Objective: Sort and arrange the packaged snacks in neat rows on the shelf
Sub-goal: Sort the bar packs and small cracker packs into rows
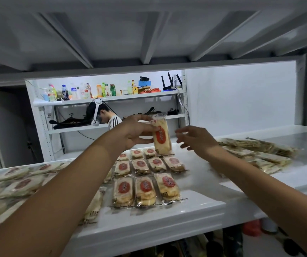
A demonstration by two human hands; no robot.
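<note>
My left hand (132, 131) holds a clear-wrapped rice cracker packet with a red oval label (161, 136) upright above the white shelf (149, 216). My right hand (195, 139) hovers just right of the packet, fingers apart, holding nothing. Below them, several matching packets lie flat in neat rows (145, 175). A loose pile of the same red-label packets (13, 184) spreads over the shelf's left side. A heap of greenish-labelled flat packets (256, 151) lies on the right.
The shelf above hangs low overhead (149, 34). Behind the shelf, a person wearing a head-mounted camera (100, 115) bends beside a white rack with bottles (86, 91) and a router (171, 82). Dark items sit under the shelf (223, 243).
</note>
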